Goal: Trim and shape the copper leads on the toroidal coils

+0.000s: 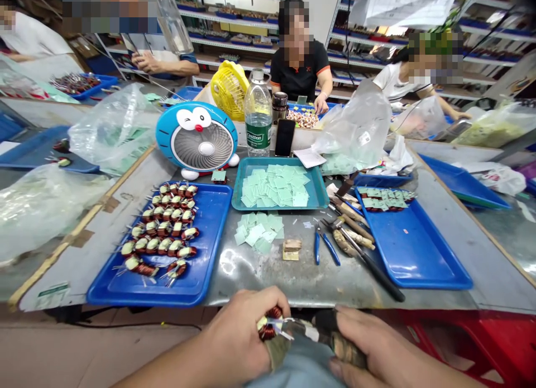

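My left hand (247, 329) grips a copper-wound toroidal coil (268, 327) with silvery wire leads, just off the table's front edge. My right hand (368, 343) is closed around the taped handles of what look like pliers (312, 331). Their metal jaws point left and meet the coil's leads; whether they grip a lead I cannot tell. Similar coils (163, 229) stand in rows in a blue tray (213, 237) at the left. Pale green square sheets (276, 184) fill a teal tray (322, 192), and more loose sheets (259, 231) lie before it.
Blue-handled cutters (326, 245), a black-handled hammer (377, 271) and other tools lie right of centre. A right-hand blue tray (422, 254) holds coils topped with green sheets. A blue fan (203, 139), water bottle (257, 114) and phone (285, 137) stand behind. Several co-workers sit beyond.
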`<state>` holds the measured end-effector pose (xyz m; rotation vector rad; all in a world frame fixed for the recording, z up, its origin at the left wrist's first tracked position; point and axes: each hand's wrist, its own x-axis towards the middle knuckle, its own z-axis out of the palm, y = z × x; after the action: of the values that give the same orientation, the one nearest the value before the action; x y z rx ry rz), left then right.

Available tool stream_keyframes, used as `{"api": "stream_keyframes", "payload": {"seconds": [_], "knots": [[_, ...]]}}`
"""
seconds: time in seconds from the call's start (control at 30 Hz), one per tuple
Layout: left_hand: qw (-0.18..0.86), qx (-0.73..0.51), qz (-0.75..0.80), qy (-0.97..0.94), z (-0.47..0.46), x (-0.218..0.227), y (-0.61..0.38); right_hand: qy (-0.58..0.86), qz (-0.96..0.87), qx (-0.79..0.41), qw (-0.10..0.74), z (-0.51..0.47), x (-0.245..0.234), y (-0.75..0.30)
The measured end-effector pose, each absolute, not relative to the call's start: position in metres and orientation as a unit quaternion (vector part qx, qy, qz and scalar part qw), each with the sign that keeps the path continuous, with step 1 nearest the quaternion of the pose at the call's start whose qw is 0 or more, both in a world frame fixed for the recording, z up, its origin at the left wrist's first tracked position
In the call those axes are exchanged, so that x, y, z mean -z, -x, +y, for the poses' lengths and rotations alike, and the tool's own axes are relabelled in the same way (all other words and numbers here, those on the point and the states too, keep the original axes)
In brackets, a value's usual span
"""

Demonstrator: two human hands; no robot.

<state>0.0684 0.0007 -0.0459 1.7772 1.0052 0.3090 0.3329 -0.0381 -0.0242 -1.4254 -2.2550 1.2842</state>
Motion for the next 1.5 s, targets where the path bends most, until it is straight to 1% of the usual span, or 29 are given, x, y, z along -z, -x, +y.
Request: {"api": "stream_keyframes", "payload": {"seconds": [0.23,0.37,0.43,0.5,0.57,0.63,0.73,0.8,0.9,1.07,1.23,1.3,1.4,1.5], "knots": [[0.486,-0.096,0.422,-0.759,0.010,0.039,-0.066,0.467,-0.795,-0.381,0.068,-0.028,0.012,-0.340],[0.474,-0.090,0.420,-0.769,0.009,0.037,-0.072,0.462,-0.789,-0.394,0.094,-0.025,0.003,-0.335],[0.488,-0.087,0.411,-0.765,0.010,0.037,-0.069,0.458,-0.787,-0.401,0.099,-0.024,0.004,-0.338],[0.518,-0.114,0.412,-0.741,0.012,0.037,-0.059,0.474,-0.779,-0.399,0.101,-0.025,0.011,-0.350],[0.534,-0.175,0.443,-0.698,0.016,0.035,-0.044,0.511,-0.761,-0.389,0.097,-0.029,0.023,-0.367],[0.498,-0.209,0.497,-0.679,0.019,0.033,-0.032,0.547,-0.742,-0.377,0.090,-0.033,0.035,-0.382],[0.509,-0.147,0.460,-0.713,0.021,0.034,-0.032,0.551,-0.744,-0.368,0.084,-0.035,0.041,-0.381],[0.512,-0.128,0.451,-0.719,0.022,0.036,-0.043,0.515,-0.766,-0.376,0.076,-0.032,0.035,-0.366],[0.489,-0.108,0.444,-0.743,0.023,0.037,-0.058,0.473,-0.791,-0.382,0.073,-0.023,0.022,-0.339],[0.463,-0.090,0.426,-0.772,0.022,0.034,-0.064,0.453,-0.810,-0.363,0.087,-0.017,0.016,-0.328],[0.460,-0.096,0.412,-0.781,0.017,0.037,-0.064,0.446,-0.811,-0.374,0.064,-0.021,0.022,-0.335],[0.447,-0.090,0.414,-0.788,0.017,0.038,-0.064,0.456,-0.800,-0.384,0.076,-0.023,0.025,-0.335],[0.450,-0.073,0.437,-0.775,0.020,0.037,-0.063,0.489,-0.768,-0.394,0.123,-0.024,0.036,-0.336],[0.474,-0.065,0.453,-0.752,0.024,0.033,-0.063,0.548,-0.729,-0.381,0.153,-0.024,0.068,-0.349]]}}
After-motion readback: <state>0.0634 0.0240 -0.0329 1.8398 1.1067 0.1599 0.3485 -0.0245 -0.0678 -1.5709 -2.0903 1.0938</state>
